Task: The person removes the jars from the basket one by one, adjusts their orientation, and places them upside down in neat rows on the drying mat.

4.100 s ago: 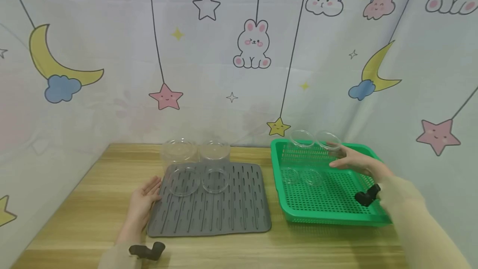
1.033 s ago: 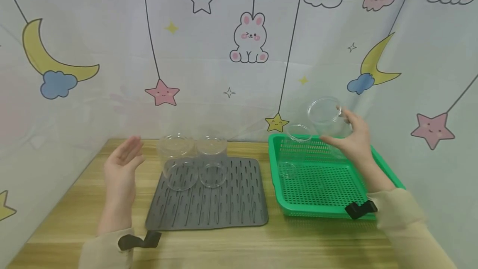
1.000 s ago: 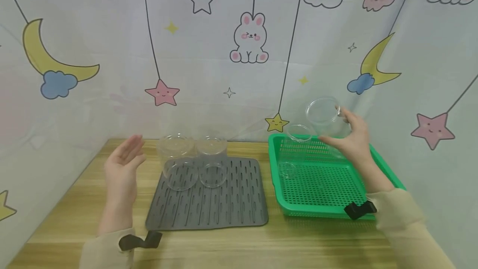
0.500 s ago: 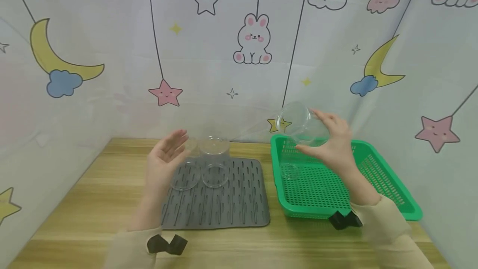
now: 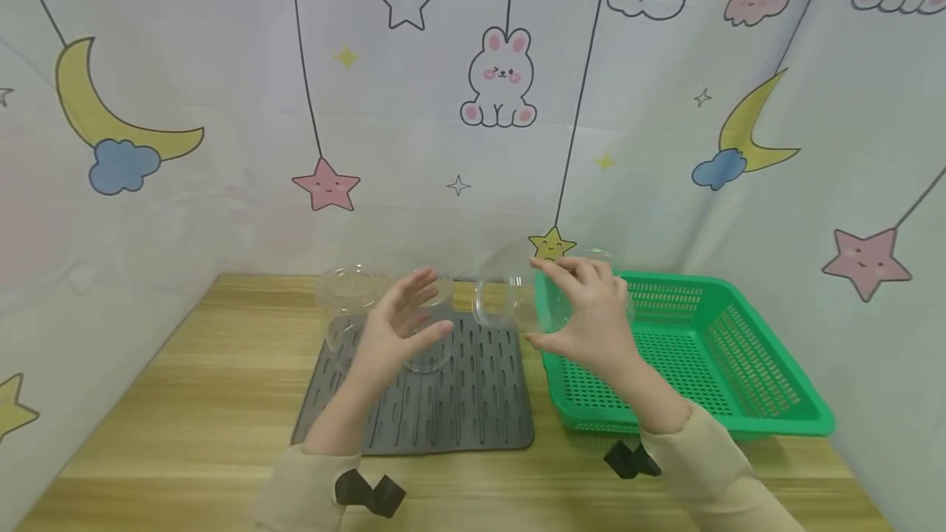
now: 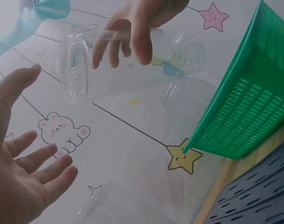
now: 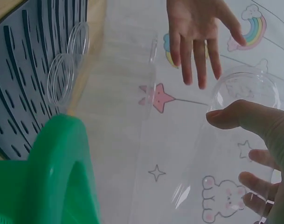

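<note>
My right hand (image 5: 587, 314) grips a clear plastic cup (image 5: 510, 298) between thumb and fingers, above the left edge of the green basket (image 5: 739, 425). The cup lies on its side in the air, its wide rim facing my left hand, as the left wrist view shows with the cup (image 6: 128, 88). My left hand (image 5: 388, 331) hovers over the mat, palm towards the cup, fingers apart and touching nothing. Two more clear cups stand mouth down on the grey drying mat (image 5: 473, 417), partly behind my left hand. Another cup (image 5: 597, 254) in the basket is mostly hidden by my right hand.
The mat and the basket sit side by side on a wood-grain table (image 5: 170, 433). A white cloth (image 5: 414, 121) with cartoon prints hangs right behind the table. The basket's raised rim stands just below my right hand.
My right hand has lifted one cup out of the basket, carried it left and tipped it sideways. My left hand has risen from beside the mat and moved right towards it.
</note>
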### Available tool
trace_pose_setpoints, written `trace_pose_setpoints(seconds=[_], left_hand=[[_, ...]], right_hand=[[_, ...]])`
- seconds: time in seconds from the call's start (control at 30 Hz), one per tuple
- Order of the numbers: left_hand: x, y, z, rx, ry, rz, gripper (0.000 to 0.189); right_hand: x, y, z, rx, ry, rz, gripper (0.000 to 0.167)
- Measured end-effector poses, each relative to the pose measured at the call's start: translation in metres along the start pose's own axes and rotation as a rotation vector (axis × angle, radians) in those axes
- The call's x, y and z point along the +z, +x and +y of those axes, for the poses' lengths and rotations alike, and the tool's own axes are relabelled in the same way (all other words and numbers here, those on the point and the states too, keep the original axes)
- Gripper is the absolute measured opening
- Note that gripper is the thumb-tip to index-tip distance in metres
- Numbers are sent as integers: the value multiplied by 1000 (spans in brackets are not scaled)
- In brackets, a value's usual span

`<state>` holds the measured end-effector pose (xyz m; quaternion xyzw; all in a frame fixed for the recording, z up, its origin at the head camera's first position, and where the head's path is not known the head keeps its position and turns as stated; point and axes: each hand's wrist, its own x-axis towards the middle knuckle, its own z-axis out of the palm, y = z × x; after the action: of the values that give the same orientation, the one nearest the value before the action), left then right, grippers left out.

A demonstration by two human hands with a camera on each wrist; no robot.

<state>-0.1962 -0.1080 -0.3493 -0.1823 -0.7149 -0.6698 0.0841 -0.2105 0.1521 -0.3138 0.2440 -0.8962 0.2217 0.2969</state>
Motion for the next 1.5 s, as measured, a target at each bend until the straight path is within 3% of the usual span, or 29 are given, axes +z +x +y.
trace_pose_setpoints(seconds=[0.23, 0.43, 0.73, 1.13, 1.5], left_hand=[[9, 0, -1, -6, -1, -90, 85], [12, -2, 0, -17, 22, -131, 89], [13, -3, -2, -63, 65, -135, 89], [11, 1, -10, -93, 81, -149, 77], [9, 1, -15, -99, 66, -138, 75]], right_hand=[[13, -5, -16, -39, -90, -34, 89], [21, -8, -25, -88, -146, -53, 89], [30, -12, -27, -128, -202, -72, 92], [36, -13, -29, -115, -190, -102, 93], [40, -19, -27, -97, -167, -109, 109]])
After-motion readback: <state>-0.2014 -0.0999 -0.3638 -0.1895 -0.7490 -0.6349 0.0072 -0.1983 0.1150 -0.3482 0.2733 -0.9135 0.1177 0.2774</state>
